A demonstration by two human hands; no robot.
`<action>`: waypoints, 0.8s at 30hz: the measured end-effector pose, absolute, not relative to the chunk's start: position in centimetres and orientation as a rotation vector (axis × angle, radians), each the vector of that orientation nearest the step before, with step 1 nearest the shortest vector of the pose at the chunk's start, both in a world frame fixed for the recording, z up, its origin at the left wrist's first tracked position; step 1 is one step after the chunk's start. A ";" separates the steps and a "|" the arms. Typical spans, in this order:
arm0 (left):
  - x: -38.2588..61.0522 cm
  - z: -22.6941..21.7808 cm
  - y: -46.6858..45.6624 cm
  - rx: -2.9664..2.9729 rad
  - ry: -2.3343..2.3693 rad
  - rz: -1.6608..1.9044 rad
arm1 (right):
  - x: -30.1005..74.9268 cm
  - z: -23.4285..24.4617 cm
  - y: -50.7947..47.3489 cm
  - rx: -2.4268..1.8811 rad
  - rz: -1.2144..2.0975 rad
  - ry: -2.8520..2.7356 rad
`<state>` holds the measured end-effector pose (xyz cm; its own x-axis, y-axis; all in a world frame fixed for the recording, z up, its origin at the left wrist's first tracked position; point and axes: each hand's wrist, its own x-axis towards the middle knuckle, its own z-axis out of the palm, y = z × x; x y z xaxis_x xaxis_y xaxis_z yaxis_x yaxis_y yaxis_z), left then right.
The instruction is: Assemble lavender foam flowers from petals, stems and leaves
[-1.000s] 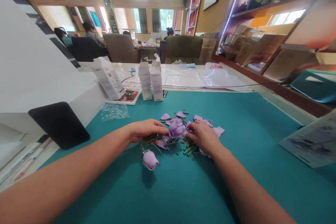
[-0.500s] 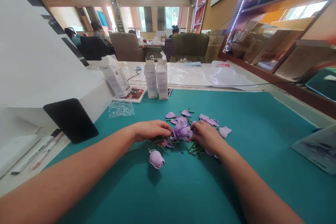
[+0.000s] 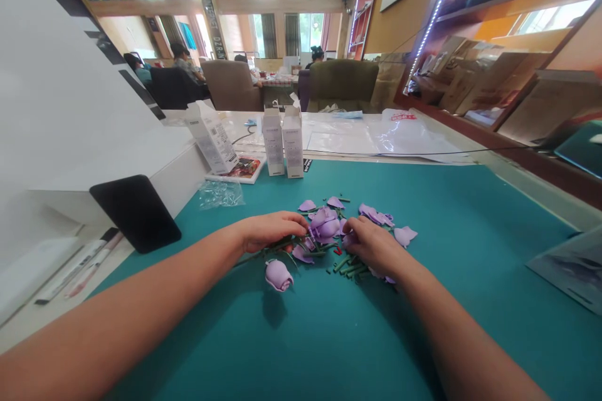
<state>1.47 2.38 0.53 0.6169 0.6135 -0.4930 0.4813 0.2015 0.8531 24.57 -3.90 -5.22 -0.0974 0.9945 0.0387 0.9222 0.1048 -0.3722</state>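
A pile of purple toy flower parts lies on the teal mat (image 3: 470, 232). My left hand (image 3: 268, 230) rests palm down on green stems (image 3: 275, 247) at the pile's left, fingers curled together. My right hand (image 3: 369, 244) lies over short green sticks (image 3: 348, 265) at the right, its fingertips pinched at a purple piece. Between the two hands sits an open purple flower (image 3: 327, 225). A closed purple bud (image 3: 278, 274) lies in front of my left hand. Loose purple petals (image 3: 376, 214) lie beyond and to the right.
Three white cartons (image 3: 282, 141) stand at the mat's far edge, with a small clear bag (image 3: 220, 193) near them. A black tablet (image 3: 135, 212) leans at the left. Plastic sheets (image 3: 376, 135) cover the table beyond. A printed sheet (image 3: 571, 266) lies at the right. People sit far behind.
Both hands have stayed on the pile, with the fingers shifting slightly. The view has swung a little, so everything sits further right and higher.
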 end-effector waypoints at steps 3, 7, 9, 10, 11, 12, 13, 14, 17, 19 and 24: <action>1.4 0.8 2.3 1.433 0.996 0.114 | 25.2 -4.8 -3.8 -1.888 0.381 -2.071; 1.4 1.0 2.2 1.425 1.033 0.121 | 26.1 -3.0 -4.3 -1.830 0.486 -1.770; 1.4 0.9 2.2 1.422 1.054 0.121 | 26.2 -1.9 -4.9 -1.687 0.665 -1.506; 1.4 0.9 2.3 1.422 1.065 0.119 | 26.1 -1.4 -5.1 -1.605 0.758 -1.401; 1.5 0.9 2.3 1.422 1.076 0.119 | 26.0 -1.0 -5.3 -1.532 0.842 -1.333; 1.5 0.8 2.3 1.424 1.083 0.118 | 25.7 -0.7 -5.6 -1.468 0.913 -1.289; 1.6 0.8 2.4 1.426 1.081 0.117 | 25.4 -0.5 -5.7 -1.415 0.969 -1.262; 1.6 0.7 2.4 1.428 1.071 0.114 | 25.0 -0.4 -5.9 -1.371 1.008 -1.244; 1.8 0.6 2.6 1.431 1.021 0.098 | 23.9 -0.3 -6.1 -1.313 1.005 -1.234; 1.8 0.6 2.7 1.422 1.017 0.102 | 23.4 -0.4 -6.1 -1.330 0.932 -1.251; 2.0 0.7 2.7 1.385 1.017 0.125 | 22.5 -0.6 -6.2 -1.324 0.969 -1.282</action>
<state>1.99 2.75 0.72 0.5926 0.6182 -0.5163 0.4749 0.2495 0.8439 22.49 -6.18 -0.60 0.1128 0.9890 0.0958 0.1771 0.0748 -0.9813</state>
